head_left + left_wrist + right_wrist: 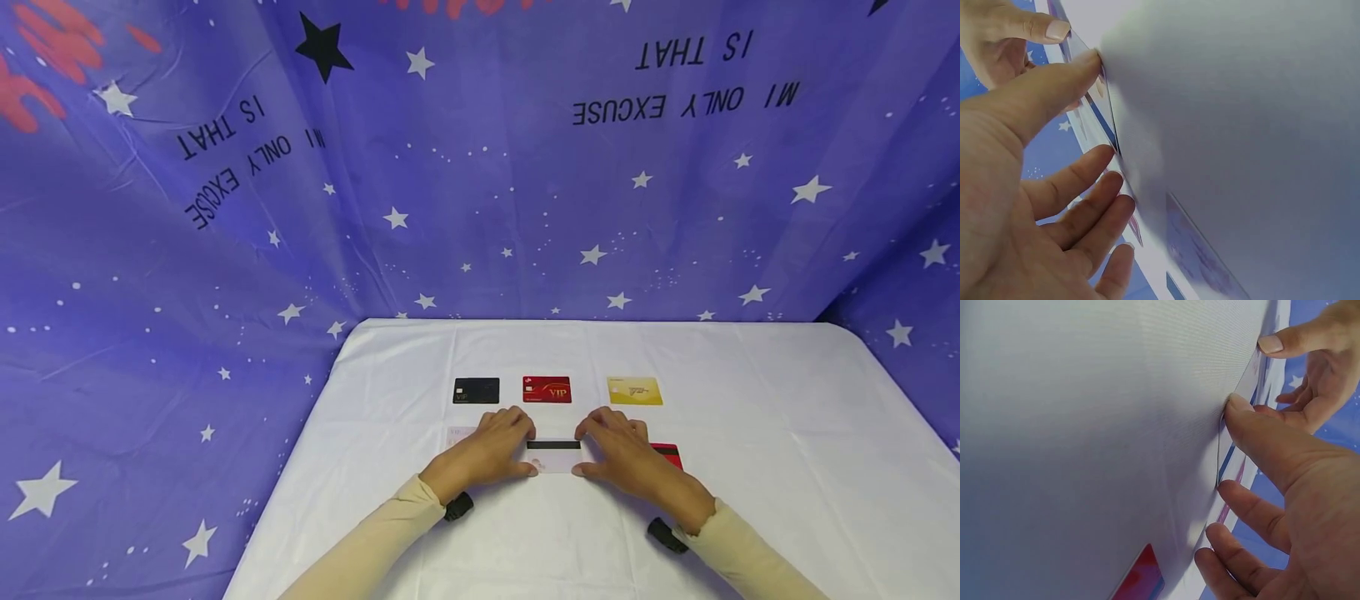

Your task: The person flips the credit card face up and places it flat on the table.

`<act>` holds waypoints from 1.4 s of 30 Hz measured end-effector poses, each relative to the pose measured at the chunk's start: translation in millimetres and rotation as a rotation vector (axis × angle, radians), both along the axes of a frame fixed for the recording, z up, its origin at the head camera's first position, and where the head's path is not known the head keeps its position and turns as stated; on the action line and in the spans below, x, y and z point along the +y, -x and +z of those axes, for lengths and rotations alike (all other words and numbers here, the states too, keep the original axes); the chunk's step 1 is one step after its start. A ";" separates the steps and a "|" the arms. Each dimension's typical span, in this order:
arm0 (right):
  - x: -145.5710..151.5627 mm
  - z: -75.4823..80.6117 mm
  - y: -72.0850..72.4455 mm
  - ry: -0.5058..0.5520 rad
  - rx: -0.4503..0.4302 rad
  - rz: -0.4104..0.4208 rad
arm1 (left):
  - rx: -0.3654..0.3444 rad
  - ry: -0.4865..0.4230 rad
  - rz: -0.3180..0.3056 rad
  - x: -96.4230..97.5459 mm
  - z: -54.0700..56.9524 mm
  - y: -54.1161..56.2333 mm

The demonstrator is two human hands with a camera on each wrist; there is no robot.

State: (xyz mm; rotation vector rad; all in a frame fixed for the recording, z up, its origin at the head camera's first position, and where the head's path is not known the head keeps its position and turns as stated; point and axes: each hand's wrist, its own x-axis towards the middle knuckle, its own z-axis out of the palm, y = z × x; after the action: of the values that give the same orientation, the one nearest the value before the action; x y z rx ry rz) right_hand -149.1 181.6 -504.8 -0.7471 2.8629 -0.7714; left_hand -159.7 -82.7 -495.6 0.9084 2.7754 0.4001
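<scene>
Between the two hands a pale card [553, 458] with a dark magnetic stripe lies stripe side up on the white cloth. My left hand [491, 448] holds its left end, thumb at the near corner and index finger at the far one. At the other end, my right hand [621, 454] grips the corners the same way. The remaining fingers of the left hand [1054, 169] are loosely bent beside the card [1105, 109]. A pale VIP card [459, 434] is partly hidden behind the left hand. Beside the right wrist lies a red striped card [669, 455], partly covered.
Farther back, a black card [476, 391], a red VIP card [547, 390] and a gold card [635, 391] lie in a row on the white tablecloth [780, 467]. A purple star-printed curtain [510, 217] hangs behind the table and along its sides.
</scene>
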 end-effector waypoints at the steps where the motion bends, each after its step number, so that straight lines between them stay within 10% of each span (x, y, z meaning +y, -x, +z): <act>1: -0.3 -0.1 0.0 -0.001 -0.001 -0.002 | -0.003 -0.002 0.000 0.2 0.3 0.0; 34: -0.1 0.4 -4.0 -0.001 0.067 0.014 | 0.063 -0.069 -0.078 20.7 13.0 17.5; 42: -5.1 0.2 -6.5 0.008 0.082 0.015 | -0.038 -0.078 -0.040 30.3 9.2 25.8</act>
State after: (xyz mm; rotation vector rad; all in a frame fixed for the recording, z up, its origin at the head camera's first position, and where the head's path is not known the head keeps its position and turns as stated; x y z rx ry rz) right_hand -142.6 176.4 -504.7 -0.8192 2.9243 -0.7687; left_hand -185.5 -52.4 -486.4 0.9617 2.7200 0.5171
